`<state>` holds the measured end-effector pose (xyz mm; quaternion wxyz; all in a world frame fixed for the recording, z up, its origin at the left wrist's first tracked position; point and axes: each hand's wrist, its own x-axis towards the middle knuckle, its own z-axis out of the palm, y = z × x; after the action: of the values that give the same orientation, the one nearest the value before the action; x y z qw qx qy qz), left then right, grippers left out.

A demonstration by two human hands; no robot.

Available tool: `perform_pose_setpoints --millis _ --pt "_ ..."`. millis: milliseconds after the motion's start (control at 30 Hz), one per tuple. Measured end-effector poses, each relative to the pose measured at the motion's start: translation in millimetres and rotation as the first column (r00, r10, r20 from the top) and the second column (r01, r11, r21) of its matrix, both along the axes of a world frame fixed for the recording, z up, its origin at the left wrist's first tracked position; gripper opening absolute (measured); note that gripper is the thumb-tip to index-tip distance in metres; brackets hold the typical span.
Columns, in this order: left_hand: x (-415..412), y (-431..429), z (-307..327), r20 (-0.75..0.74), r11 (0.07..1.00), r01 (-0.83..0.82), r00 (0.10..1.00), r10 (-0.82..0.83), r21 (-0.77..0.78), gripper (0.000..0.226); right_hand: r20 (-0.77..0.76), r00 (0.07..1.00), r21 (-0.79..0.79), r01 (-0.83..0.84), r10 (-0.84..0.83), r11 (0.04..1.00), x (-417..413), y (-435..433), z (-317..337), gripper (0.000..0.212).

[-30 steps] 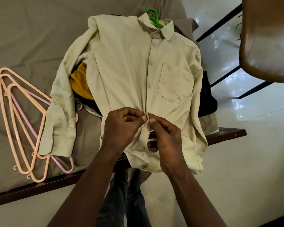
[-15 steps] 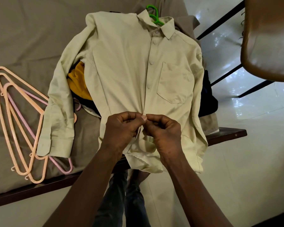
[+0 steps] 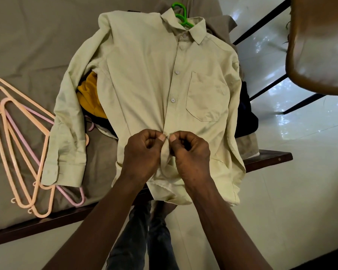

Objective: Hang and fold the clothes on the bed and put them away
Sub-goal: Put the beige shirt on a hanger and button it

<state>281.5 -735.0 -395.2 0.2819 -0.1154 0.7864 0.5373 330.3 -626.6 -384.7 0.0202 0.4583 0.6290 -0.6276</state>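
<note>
A pale green button-up shirt (image 3: pixel 144 75) lies face up on the bed (image 3: pixel 27 45), with a green hanger (image 3: pixel 180 14) sticking out of its collar. The upper buttons are fastened. My left hand (image 3: pixel 142 154) and my right hand (image 3: pixel 189 154) meet at the placket low on the shirt, each pinching one edge of the fabric between thumb and fingers. Under the shirt lie a yellow garment (image 3: pixel 90 94) on the left and a dark garment (image 3: pixel 246 115) on the right.
Several peach and pink hangers (image 3: pixel 21 145) lie on the bed at the left. The bed's dark wooden edge (image 3: pixel 269 158) runs across below the shirt. A brown chair seat (image 3: pixel 320 45) is at the upper right over the shiny white floor (image 3: pixel 300 191).
My hands moved together and slightly up the placket; the loose flap held open a second ago is now closed between my thumbs. The shirt stayed in place.
</note>
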Motion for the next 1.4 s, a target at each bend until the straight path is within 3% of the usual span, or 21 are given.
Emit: perform_pose_setpoints --millis 67,167,233,300,333,400,467,500,533,600,667,733,800,867,967,1033,1100,1233,1300,1400 --pt "-1.8 0.1 1.8 -0.053 1.000 0.022 0.998 -0.023 -0.014 0.006 -0.019 0.999 -0.109 0.049 -0.051 0.993 0.6 0.8 2.0 0.007" --pt "-0.3 -5.2 3.4 0.025 0.991 0.065 0.997 -0.068 0.113 0.012 -0.017 0.996 -0.239 0.081 -0.088 0.968 5.2 7.7 6.2 0.012" --pt "4.2 -14.6 -1.9 0.004 0.981 0.186 0.983 -0.186 0.047 0.017 -0.011 1.000 -0.217 -0.027 0.026 0.976 13.0 12.2 4.0 0.010" --pt "13.0 -26.6 -9.8 -0.052 0.926 0.354 0.930 -0.363 -0.132 0.016 0.026 0.970 -0.110 -0.238 0.242 0.965 26.1 16.7 -1.9 0.019" --pt "18.5 -32.1 -11.9 -0.059 0.888 0.413 0.900 -0.432 -0.203 0.017 0.075 0.925 -0.038 -0.370 0.372 0.928 33.4 19.2 -4.3 0.028" --pt "29.5 -41.8 -18.3 -0.112 0.822 0.478 0.840 -0.531 -0.311 0.022 0.233 0.761 0.100 -0.638 0.605 0.764 47.5 22.9 -8.3 0.044" --pt "40.0 -48.5 -25.2 -0.218 0.777 0.479 0.776 -0.592 -0.408 0.017 0.372 0.584 0.211 -0.810 0.721 0.548 60.6 23.6 -8.1 0.044" --pt "44.8 -50.9 -26.7 -0.268 0.785 0.442 0.769 -0.580 -0.434 0.013 0.393 0.558 0.267 -0.830 0.731 0.490 66.5 22.8 -8.8 0.038" --pt "48.6 -53.4 -27.0 -0.312 0.809 0.389 0.779 -0.545 -0.441 0.011 0.380 0.583 0.320 -0.811 0.718 0.489 71.9 21.3 -9.7 0.029" --pt "55.3 -59.3 -23.0 -0.392 0.859 0.276 0.800 -0.454 -0.431 0.009 0.281 0.744 0.342 -0.668 0.606 0.661 82.0 17.0 -10.2 0.012" --pt "60.9 -66.1 -13.9 -0.474 0.891 0.180 0.794 -0.382 -0.417 0.007 0.152 0.890 0.187 -0.453 0.429 0.872 87.4 12.0 -10.0 0.003" --pt "67.4 -72.0 -4.7 -0.550 0.915 0.144 0.760 -0.347 -0.377 0.005 0.058 0.960 -0.033 -0.272 0.274 0.962 89.4 6.9 -5.7 0.003" --pt "75.0 -74.4 3.3 -0.584 0.939 0.167 0.746 -0.320 -0.301 0.010 0.004 0.981 -0.183 -0.192 0.196 0.964 91.4 0.5 1.0 0.005" --pt "80.3 -72.9 11.2 -0.514 0.969 0.155 0.825 -0.235 -0.193 0.014 -0.017 0.984 -0.227 -0.178 0.178 0.958 93.2 -8.1 5.4 0.005" --pt "83.2 -66.3 21.8 -0.237 0.999 0.032 0.971 -0.035 -0.016 0.017 -0.029 0.987 -0.224 -0.162 0.160 0.961 96.1 -23.0 7.3 0.009" --pt "80.4 -63.3 26.9 -0.052 0.993 -0.053 0.997 0.059 0.109 0.017 -0.030 0.989 -0.217 -0.146 0.143 0.965 97.7 -30.1 7.3 0.010" --pt "75.3 -63.8 28.4 0.037 0.984 -0.083 0.996 0.078 0.155 0.016 -0.038 0.994 -0.245 -0.108 0.102 0.964 96.9 -33.8 11.9 0.013" --pt "64.5 -69.3 27.8 0.026 0.985 0.041 0.999 -0.046 0.166 0.013 -0.066 0.995 -0.269 -0.092 0.077 0.959 90.1 -31.6 20.4 0.025" --pt "63.2 -69.0 28.9 -0.013 0.982 0.105 0.994 -0.105 0.158 0.009 -0.081 0.986 -0.229 -0.163 0.148 0.960 86.7 -31.2 19.8 0.017" --pt "68.1 -64.9 29.7 0.024 0.983 0.045 0.998 -0.050 0.177 0.006 -0.102 0.971 -0.186 -0.232 0.216 0.955 83.6 -29.2 18.2 0.004"
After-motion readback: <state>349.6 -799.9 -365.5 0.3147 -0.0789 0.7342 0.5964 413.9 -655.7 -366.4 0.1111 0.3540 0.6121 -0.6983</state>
